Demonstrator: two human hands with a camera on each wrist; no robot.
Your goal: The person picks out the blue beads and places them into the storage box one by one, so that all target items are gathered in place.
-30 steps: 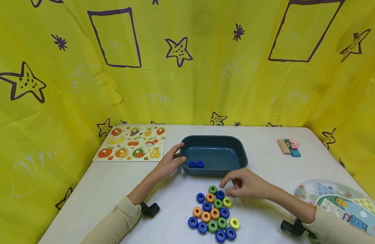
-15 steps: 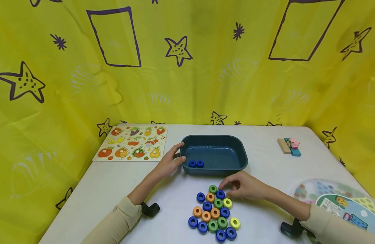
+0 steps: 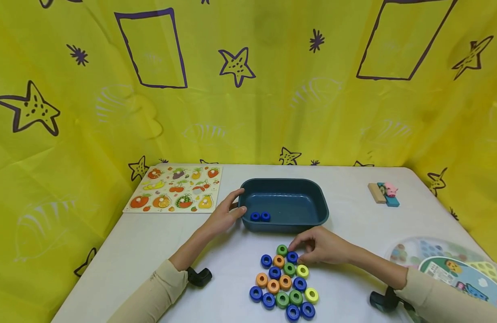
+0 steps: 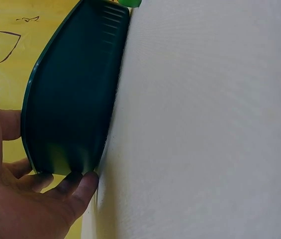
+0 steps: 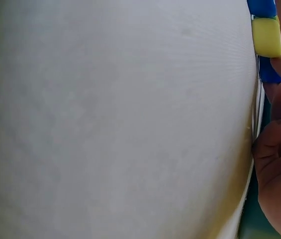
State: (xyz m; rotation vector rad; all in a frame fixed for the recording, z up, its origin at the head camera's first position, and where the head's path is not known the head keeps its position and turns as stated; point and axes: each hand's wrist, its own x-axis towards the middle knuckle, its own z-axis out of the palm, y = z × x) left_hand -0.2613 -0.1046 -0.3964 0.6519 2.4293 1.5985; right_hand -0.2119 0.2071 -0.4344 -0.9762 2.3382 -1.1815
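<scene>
A dark teal tub (image 3: 286,227) stands on the table, with two blue beads (image 3: 260,216) in its near left corner. My left hand (image 3: 223,216) holds the tub's left end; in the left wrist view its fingers and thumb curve round that end wall. In front of the tub lies a flat cluster of ring-shaped wooden beads in orange, green, yellow and blue. My right hand (image 3: 325,246) has index finger and thumb on either side of a blue bead (image 3: 292,257) at the cluster's upper right. The right wrist view shows the bead partly hidden by the fingers, beside a yellow bead (image 5: 267,38).
A fruit puzzle board (image 3: 173,188) lies at the back left. Wooden blocks and a pink pig figure (image 3: 390,190) lie at the back right. A clear pack with a printed card (image 3: 450,273) is under the right forearm. A yellow curtain (image 3: 256,121) hangs behind the table.
My right hand has moved slightly left and its finger and thumb have come to the blue bead. My left hand and the tub stay in place.
</scene>
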